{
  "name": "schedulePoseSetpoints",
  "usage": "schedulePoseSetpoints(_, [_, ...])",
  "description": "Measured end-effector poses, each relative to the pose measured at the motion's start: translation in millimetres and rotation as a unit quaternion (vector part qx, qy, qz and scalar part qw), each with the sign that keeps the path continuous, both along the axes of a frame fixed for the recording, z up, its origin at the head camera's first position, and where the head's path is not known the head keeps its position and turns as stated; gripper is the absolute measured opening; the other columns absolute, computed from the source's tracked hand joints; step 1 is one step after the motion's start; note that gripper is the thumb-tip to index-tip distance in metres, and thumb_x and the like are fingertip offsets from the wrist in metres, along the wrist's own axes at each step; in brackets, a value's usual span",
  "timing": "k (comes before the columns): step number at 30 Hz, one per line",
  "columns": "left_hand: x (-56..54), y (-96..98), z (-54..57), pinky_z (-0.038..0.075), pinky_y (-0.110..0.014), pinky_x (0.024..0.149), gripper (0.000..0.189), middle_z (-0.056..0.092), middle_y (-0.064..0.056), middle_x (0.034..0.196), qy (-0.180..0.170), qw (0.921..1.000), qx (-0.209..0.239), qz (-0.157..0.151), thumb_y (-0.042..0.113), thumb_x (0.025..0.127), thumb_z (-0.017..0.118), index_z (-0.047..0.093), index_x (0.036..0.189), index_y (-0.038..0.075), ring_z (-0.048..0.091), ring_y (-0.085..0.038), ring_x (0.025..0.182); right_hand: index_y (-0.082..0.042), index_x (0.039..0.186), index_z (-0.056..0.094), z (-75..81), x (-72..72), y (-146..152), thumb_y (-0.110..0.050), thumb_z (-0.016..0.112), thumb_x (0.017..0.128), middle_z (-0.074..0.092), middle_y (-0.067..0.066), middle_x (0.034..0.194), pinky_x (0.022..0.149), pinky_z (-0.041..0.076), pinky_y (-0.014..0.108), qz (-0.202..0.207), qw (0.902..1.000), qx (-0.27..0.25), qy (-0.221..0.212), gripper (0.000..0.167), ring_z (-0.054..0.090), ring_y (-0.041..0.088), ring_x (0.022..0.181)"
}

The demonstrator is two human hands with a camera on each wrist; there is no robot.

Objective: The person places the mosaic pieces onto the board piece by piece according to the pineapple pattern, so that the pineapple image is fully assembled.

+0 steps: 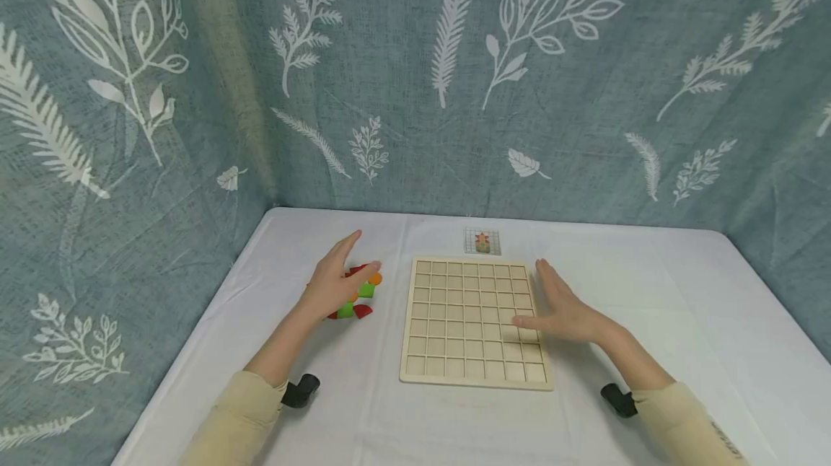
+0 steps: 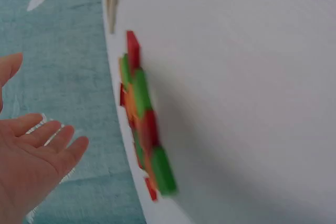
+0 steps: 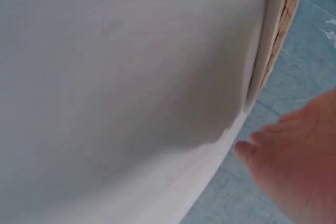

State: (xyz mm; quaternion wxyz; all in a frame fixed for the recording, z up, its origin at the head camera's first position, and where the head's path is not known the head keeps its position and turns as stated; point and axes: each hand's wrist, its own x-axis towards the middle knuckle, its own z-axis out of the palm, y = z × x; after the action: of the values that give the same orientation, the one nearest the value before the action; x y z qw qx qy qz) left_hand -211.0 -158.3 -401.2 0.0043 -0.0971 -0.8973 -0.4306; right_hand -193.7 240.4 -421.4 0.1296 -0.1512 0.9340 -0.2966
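Blue-green, woven-looking fabric (image 1: 409, 55) printed with white leaf sprigs hangs behind a white, cloth-covered tabletop (image 1: 682, 293), whose surface is faintly creased. Your left grip (image 1: 330, 287) is spread and holds nothing, thumb apart from the fingers, over a cluster of thick, smooth red, green and orange pieces (image 1: 366, 291); some look squarish, one red one is wedge-shaped with a curved edge. Your right grip (image 1: 566, 311) is likewise empty and extended, its thumb reaching over the right side of a pale, wood-like board (image 1: 472, 329), a rounded-corner square ribbed into shallow square cells. The cluster lies left of that board. Just beyond its far edge sits a small gridded card (image 1: 482, 242) with a coloured figure. Pale yellow sleeves (image 1: 240, 415) cover your forearms, with black wrist-worn devices (image 1: 301, 391) at the cuffs.
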Motion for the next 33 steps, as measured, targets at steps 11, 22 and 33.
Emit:
schedulePoseSetpoints(11, [26.3,-50.1,-15.7,0.038,-0.057,0.102,0.071,0.034,-0.021,0.152,-0.031,0.9995,-0.005,0.005,0.038,0.096,0.061,0.032,0.151,0.003,0.036,-0.044,0.134,0.011,0.149,-0.007,-5.5,30.3,6,-0.058,0.084,0.064,-0.006,0.033,0.156,0.112,0.004,0.062,0.123,0.9915,0.034,-0.026,0.143,-0.003,0.048,0.143])
schedulePoseSetpoints(22, [36.9,-78.5,-19.9,0.033,-0.056,0.106,0.073,0.031,-0.029,0.15,-0.044,0.999,-0.011,0.006,0.032,0.096,0.062,0.029,0.15,-0.005,0.033,-0.048,0.135,0.007,0.152,-0.004,-7.9,30.2,3,-0.068,0.08,0.06,-0.007,0.026,0.158,0.111,0.001,0.063,0.147,0.9847,0.093,0.002,0.145,-0.003,0.043,0.145])
schedulePoseSetpoints(33, [24.4,-77.3,-24.6,0.037,-0.053,0.104,0.065,0.041,-0.032,0.143,-0.031,0.9989,-0.031,-0.014,0.022,0.095,0.065,0.037,0.142,-0.011,0.041,-0.046,0.13,0.009,0.151,0.002,-12.4,31.4,9,-0.071,0.079,0.058,-0.003,0.029,0.158,0.11,0.006,0.065,0.142,0.9856,0.087,0.029,0.146,0.004,0.045,0.144])
